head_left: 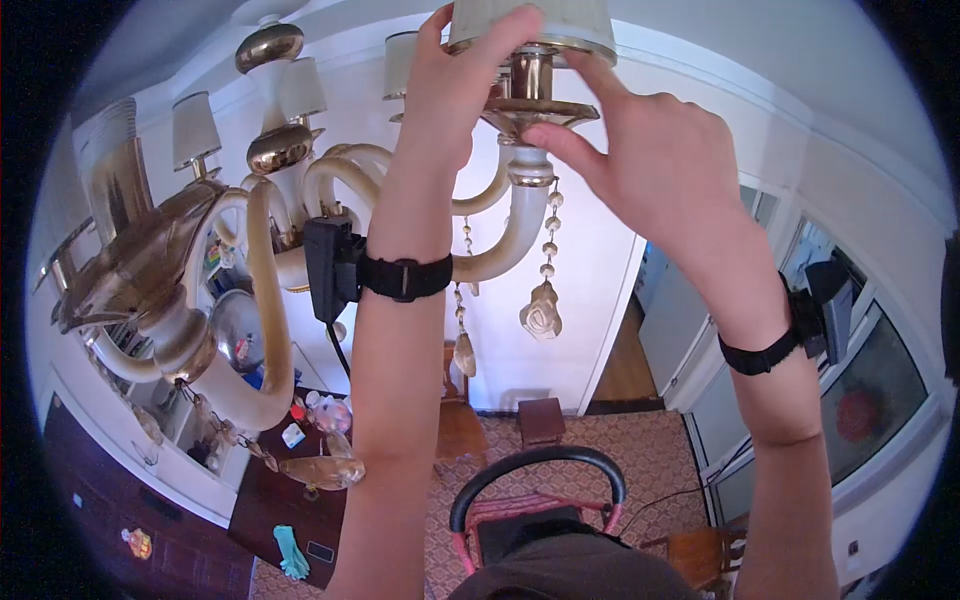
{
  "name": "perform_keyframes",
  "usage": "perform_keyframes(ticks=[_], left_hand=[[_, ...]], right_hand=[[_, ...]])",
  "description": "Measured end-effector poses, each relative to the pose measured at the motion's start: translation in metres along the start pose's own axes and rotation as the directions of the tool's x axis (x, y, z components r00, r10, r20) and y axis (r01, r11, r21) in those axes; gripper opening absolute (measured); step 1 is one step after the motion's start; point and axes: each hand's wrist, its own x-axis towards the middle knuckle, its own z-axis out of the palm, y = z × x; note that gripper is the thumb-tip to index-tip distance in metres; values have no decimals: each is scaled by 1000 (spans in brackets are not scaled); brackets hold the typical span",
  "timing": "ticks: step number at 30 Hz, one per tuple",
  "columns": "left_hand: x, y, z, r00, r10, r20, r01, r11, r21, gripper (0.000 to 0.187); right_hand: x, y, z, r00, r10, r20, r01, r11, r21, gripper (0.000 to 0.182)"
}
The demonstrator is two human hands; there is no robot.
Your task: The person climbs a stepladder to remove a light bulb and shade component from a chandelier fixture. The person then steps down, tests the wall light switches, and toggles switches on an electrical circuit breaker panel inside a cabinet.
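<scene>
The left hand [468, 62] held the white lampshade [575, 25] on one chandelier arm [520, 235], while the right hand [665, 150] touched the metal cup [545, 110] beneath it. A beaded strand [550, 240] with a rose-shaped pendant [541, 312] hung below.

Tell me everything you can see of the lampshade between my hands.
The lampshade is off-white, fabric-like and round, with a thin metallic lower rim; its top is out of view. It sits roughly upright above a gold-coloured stem and flared dish. The left hand grips its side, thumb across the front. The right hand has its index fingertip at the rim.
</scene>
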Motion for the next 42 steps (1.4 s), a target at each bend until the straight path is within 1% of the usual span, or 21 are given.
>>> perform_keyframes(ticks=[1, 3, 4, 6, 7, 9, 10, 12, 13, 16, 18, 19, 21, 22, 24, 28, 30, 33, 36, 40, 42], left_hand=[[1, -1, -1, 1000, -1, 3, 1, 1000, 1, 69], [3, -2, -3, 998, -62, -22, 62, 998, 11, 68], [3, -3, -3, 998, -66, -17, 67, 998, 12, 68], [4, -4, -3, 998, -8, 56, 8, 1000, -6, 66], [4, -4, -3, 999, -9, 51, 9, 1000, -10, 66], [2, -4, -1, 1000, -10, 27, 9, 1000, 16, 62], [3, -4, -2, 1000, -8, 25, 8, 1000, 15, 62], [5, -7, -3, 999, -50, 17, 51, 999, -7, 58], [6, -8, -2, 998, -55, 24, 55, 998, -6, 58], [8, -10, -2, 998, -33, 48, 32, 999, 21, 58], [6, -11, -1, 999, -16, 29, 17, 1000, -16, 59], [6, -10, -2, 1000, -18, 24, 19, 1000, -15, 59], [8, -7, -3, 992, -89, 84, 89, 996, 8, 61], [10, -7, -3, 992, -90, 86, 89, 996, 9, 61], [12, -7, -4, 985, -152, 83, 150, 988, 28, 62], [10, -5, -6, 984, -141, 108, 139, 990, 28, 64], [12, -4, -7, 977, -132, 167, 134, 991, 0, 67], [14, -6, -8, 984, -99, 147, 97, 995, 19, 70], [7, -2, -6, 983, -121, 138, 123, 992, -6, 70], [0, 6, 0, 991, -90, 99, 87, 996, 29, 70], [5, 4, 1, 989, -95, 117, 97, 995, -14, 70]], right_hand=[[1, -1, 3, 1000, 3, 0, -3, 1000, 1, 62], [3, -6, 7, 995, -91, -51, 96, 990, 99, 64], [4, -6, 7, 995, -85, -49, 89, 991, 100, 64], [7, -4, 7, 999, -48, 17, 48, 999, 24, 65], [5, -2, 8, 998, -53, 20, 53, 998, 23, 65], [0, 4, 11, 999, 32, 44, -31, 999, -42, 65], [0, 3, 11, 999, 30, 44, -28, 999, -42, 65], [-2, -1, 11, 994, -79, -75, 87, 989, 118, 66], [-1, 0, 13, 995, -70, -72, 79, 990, 118, 66], [4, 1, 14, 995, -86, -47, 87, 996, 29, 66], [2, 0, 8, 996, 59, 72, -57, 998, -34, 65], [0, 0, 9, 996, 55, 75, -53, 998, -31, 65], [-1, 1, 10, 999, -41, -28, 43, 997, 59, 64], [1, 1, 11, 999, -39, -29, 41, 997, 60, 64], [6, -1, 14, 998, -59, 6, 59, 994, 92, 64], [4, -3, 12, 997, -78, -18, 79, 995, 60, 63], [5, -5, 9, 999, -36, 41, 33, 997, 66, 62], [5, -6, 6, 998, -37, 60, 32, 996, 79, 61], [4, -8, 6, 998, -47, 43, 44, 997, 61, 62], [5, -6, 3, 999, -38, 35, 36, 998, 54, 62], [5, -3, 2, 1000, -21, 4, 21, 1000, 11, 63]])
